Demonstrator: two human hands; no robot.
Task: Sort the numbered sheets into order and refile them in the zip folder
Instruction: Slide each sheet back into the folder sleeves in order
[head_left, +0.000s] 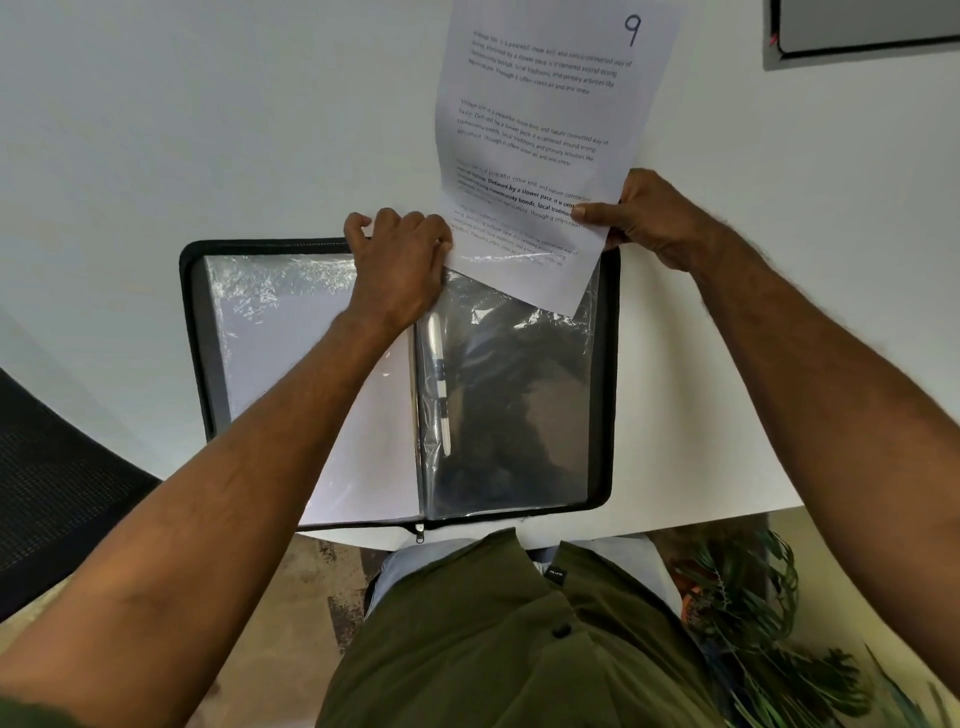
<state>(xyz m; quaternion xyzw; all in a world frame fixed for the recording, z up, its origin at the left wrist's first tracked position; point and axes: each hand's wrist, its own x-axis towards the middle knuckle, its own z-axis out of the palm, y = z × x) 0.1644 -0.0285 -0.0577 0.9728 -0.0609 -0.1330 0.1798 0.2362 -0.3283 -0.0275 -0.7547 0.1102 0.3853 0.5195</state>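
Zip folder lies open flat on the white table, near edge. Sheet 9 sits tilted over its top right corner, bottom end apparently inside the clear sleeve. My right hand pinches the sheet's right edge, thumb on top. My left hand, fingers curled, grips the sleeve's top edge at the spine. Both forearms extended.
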